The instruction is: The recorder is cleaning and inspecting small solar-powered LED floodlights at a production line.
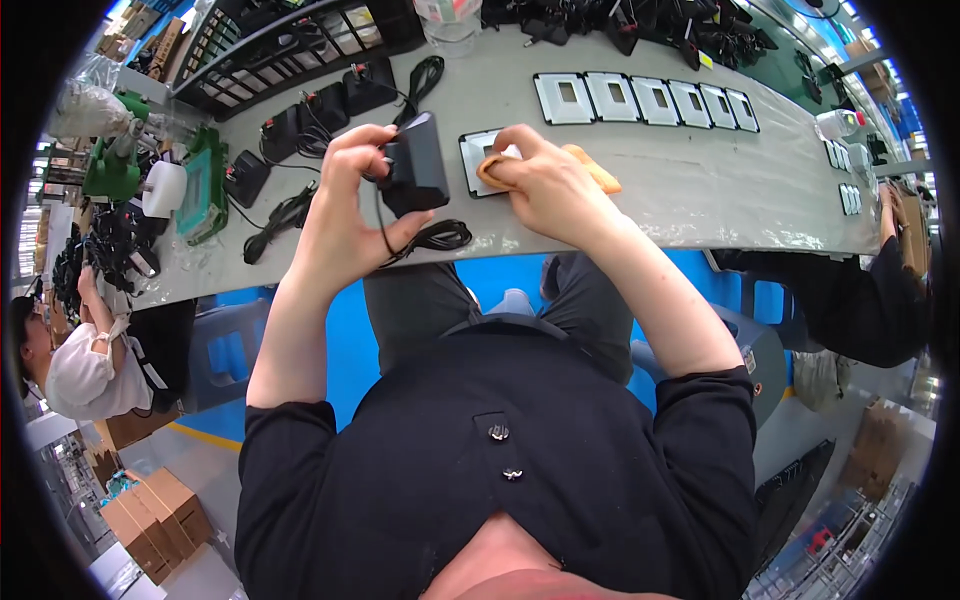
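Observation:
My left hand [345, 200] grips a black box-shaped device [420, 165] by its edges, raised above the table's near edge; a black cable [440, 236] hangs in a coil beside it. An orange cloth [597, 168] is bunched in my right hand [555, 185], its fingers pinched together on it. Those fingers are over a flat white panel with a black border [475, 160], and they hide its right part. To the left, several similar black devices [302, 122] with cables lie on the table.
A row of white black-edged panels [612, 97] lies at the back right. Behind stand a black plastic crate [270, 60] and a clear container [450, 28]. A green hand-press fixture [115, 165] is at the left. Other people [85, 360] sit at both ends of the table [700, 190].

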A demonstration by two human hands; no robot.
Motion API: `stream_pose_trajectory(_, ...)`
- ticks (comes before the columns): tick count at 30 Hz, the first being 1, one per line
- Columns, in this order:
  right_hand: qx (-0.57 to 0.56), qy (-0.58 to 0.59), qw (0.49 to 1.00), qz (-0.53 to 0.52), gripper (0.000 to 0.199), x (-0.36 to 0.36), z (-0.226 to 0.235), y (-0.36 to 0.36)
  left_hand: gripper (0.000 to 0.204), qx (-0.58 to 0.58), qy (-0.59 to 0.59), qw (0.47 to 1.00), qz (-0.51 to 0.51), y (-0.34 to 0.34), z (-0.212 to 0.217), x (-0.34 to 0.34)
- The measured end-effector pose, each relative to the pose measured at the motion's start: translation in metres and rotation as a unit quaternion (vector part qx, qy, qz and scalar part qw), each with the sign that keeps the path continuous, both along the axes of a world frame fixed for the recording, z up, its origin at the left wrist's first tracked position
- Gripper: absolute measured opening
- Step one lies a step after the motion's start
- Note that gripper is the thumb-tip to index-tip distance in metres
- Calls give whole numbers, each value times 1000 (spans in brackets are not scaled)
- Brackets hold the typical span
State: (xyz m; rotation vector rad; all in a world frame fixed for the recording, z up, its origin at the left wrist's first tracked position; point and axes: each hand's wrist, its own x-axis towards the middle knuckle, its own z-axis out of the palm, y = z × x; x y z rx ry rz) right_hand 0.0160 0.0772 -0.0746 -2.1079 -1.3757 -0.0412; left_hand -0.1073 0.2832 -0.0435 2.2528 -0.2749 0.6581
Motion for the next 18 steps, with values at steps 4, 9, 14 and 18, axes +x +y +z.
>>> stream_pose_trajectory(4, 196, 57, 975, -84, 22, 0, 7, -28, 60, 69, 86, 994, 10, -22, 2, 18)
stream_pose_trajectory(9, 207, 97, 957, -180, 17, 1, 10, -74, 64, 112, 185, 976, 2, -53, -16, 56)
stream_pose_trajectory(14, 220, 129, 944, -209, 15, -8, 2, -93, 67, 165, 222, 961, 8, -51, -28, 67)
stream_pose_trajectory(18, 201, 162, 944, -207, 16, -8, -8, -101, 69, 95, 279, 955, -21, -54, -25, 68)
